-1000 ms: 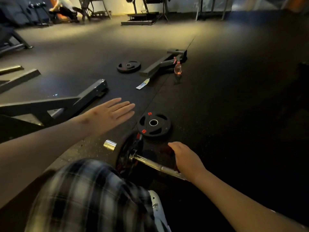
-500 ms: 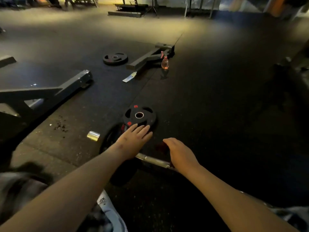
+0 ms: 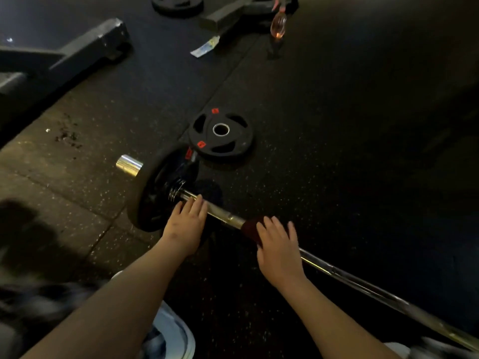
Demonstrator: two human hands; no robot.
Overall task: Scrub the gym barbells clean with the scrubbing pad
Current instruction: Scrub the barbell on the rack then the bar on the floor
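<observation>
a: where's the barbell [image 3: 337,270]?
b: lying on the dark rubber floor [image 3: 337,125], its black plate [image 3: 155,187] on the left end, a loose plate [image 3: 220,133] flat just beyond.
a: and the hands?
b: left hand [image 3: 185,226] rests on the shaft by the collar, fingers loosely extended, gripping nothing. right hand [image 3: 277,250] lies open-fingered over a dark red scrubbing pad [image 3: 250,226], pressing it to the shaft.
a: anything else?
b: a spray bottle [image 3: 278,24] stands well beyond.
</observation>
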